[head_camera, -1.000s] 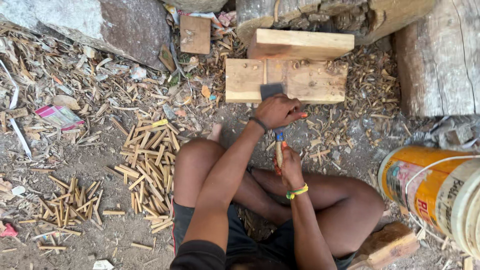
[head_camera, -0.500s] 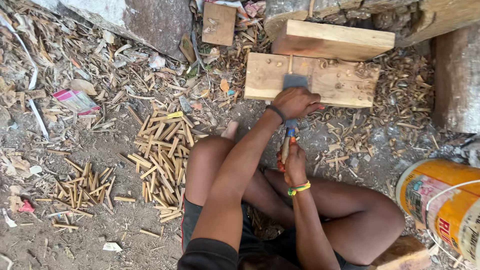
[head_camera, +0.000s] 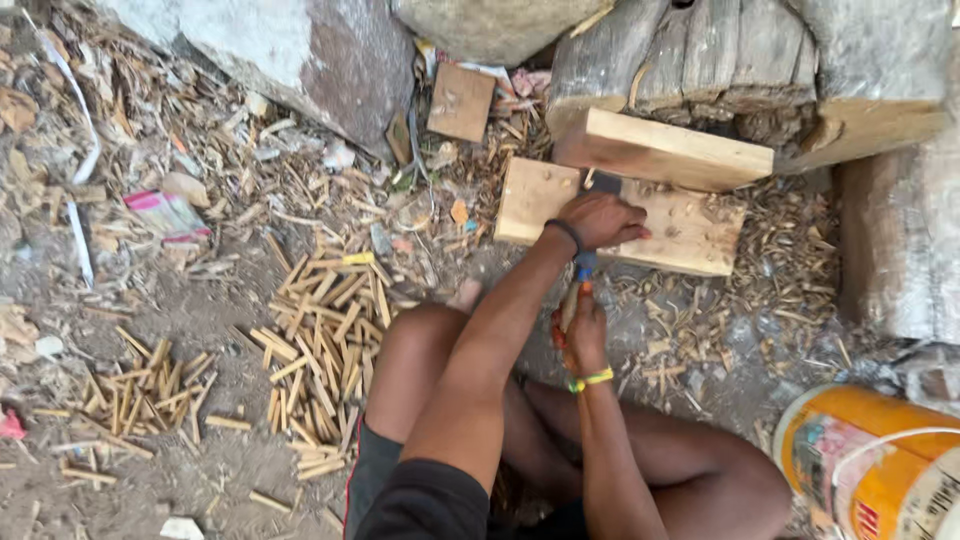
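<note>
I sit on the ground with my legs folded. My left hand (head_camera: 600, 220), with a dark band at the wrist, lies fingers closed on a pale wooden block (head_camera: 690, 235), over the top of a tool. A dark metal blade (head_camera: 603, 181) shows just beyond its knuckles. My right hand (head_camera: 583, 335), with a yellow-green wristband, is closed around the tool's orange and blue handle (head_camera: 578, 280) just below the left hand. A second pale plank (head_camera: 660, 150) lies across the far edge of the block.
A pile of short split sticks (head_camera: 325, 350) lies by my left knee, with a smaller pile (head_camera: 130, 395) further left. An orange bucket (head_camera: 870, 460) stands at the right. A large stone (head_camera: 320, 50) and weathered logs (head_camera: 720, 60) lie beyond the block, among wood chips.
Both hands keep their grip and place on the block and handle. The view has shifted, so the block and hands sit further right and lower in the frame.
</note>
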